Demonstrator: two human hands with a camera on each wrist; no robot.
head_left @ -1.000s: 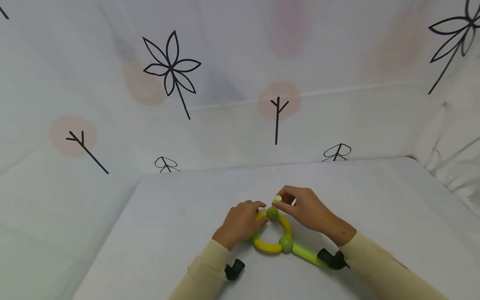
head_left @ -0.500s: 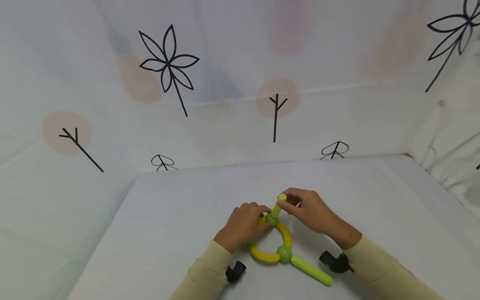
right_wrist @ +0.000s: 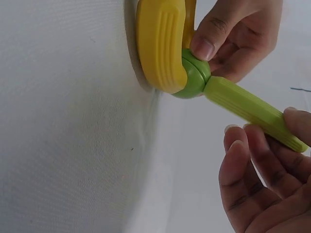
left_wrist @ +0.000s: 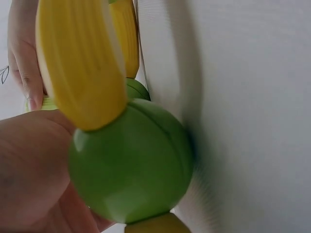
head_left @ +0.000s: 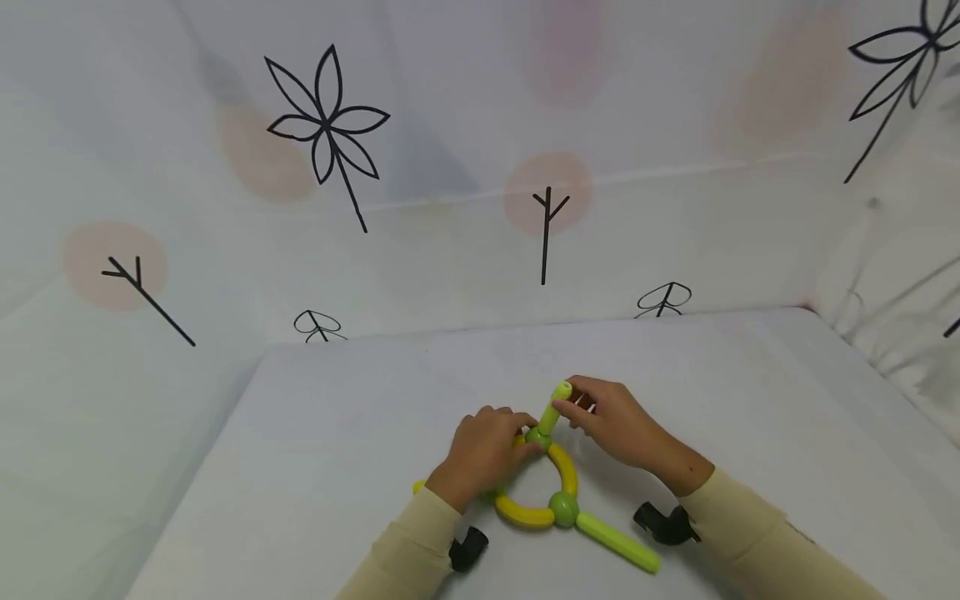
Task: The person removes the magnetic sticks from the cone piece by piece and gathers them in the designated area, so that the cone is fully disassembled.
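On the white table, yellow curved rods point(head_left: 566, 471) and green balls form a ring. My left hand point(head_left: 480, 450) grips the far green ball point(right_wrist: 193, 77), thumb pressed on its near side. A lime straight rod point(right_wrist: 243, 103) rises at a slant from that ball. Near its upper end, my right hand point(head_left: 618, 425) pinches it between thumb and fingers. Close under my left wrist sits another green ball point(left_wrist: 131, 160), joined to yellow rods. A third ball point(head_left: 563, 508) joins the ring at the near right, where a second lime rod point(head_left: 618, 542) points outward. My left hand hides part of the ring.
A small yellow end point(head_left: 418, 486) pokes out left of my left wrist. Black wrist cameras hang below both sleeves, the left one point(head_left: 468, 550) and the right one point(head_left: 665, 523). A printed white cloth point(head_left: 450, 267) stands behind the table.
The held lime rod first pointed toward the head camera and now shows more of its length. The ring's near side shifted toward me, and the near lime rod came clear of the right wrist camera.
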